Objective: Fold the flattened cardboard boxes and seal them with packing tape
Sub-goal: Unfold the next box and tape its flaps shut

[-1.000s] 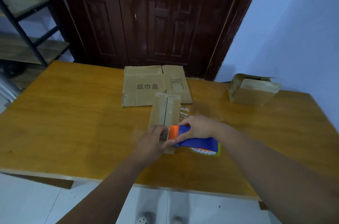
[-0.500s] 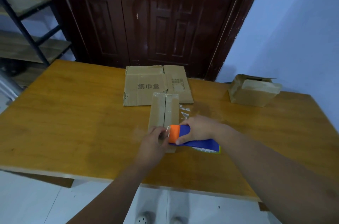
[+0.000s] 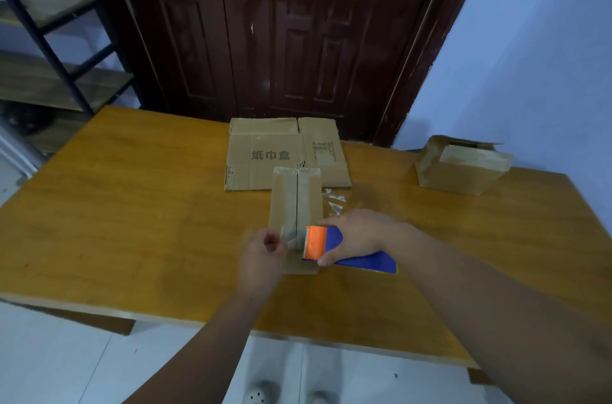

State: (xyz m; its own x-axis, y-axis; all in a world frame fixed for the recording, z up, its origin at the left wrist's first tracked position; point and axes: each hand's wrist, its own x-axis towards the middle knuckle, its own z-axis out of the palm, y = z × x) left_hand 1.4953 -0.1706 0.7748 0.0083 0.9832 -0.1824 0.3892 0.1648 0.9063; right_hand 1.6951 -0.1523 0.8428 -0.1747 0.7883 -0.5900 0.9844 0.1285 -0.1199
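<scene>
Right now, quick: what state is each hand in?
Left hand: closed, pinching the free end of the packing tape.
Right hand: closed around the tape dispenser.

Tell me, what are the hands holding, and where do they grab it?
The right hand grips the tape dispenser by its blue body, just behind the orange cutter. The left hand pinches the loose end of the clear tape.
</scene>
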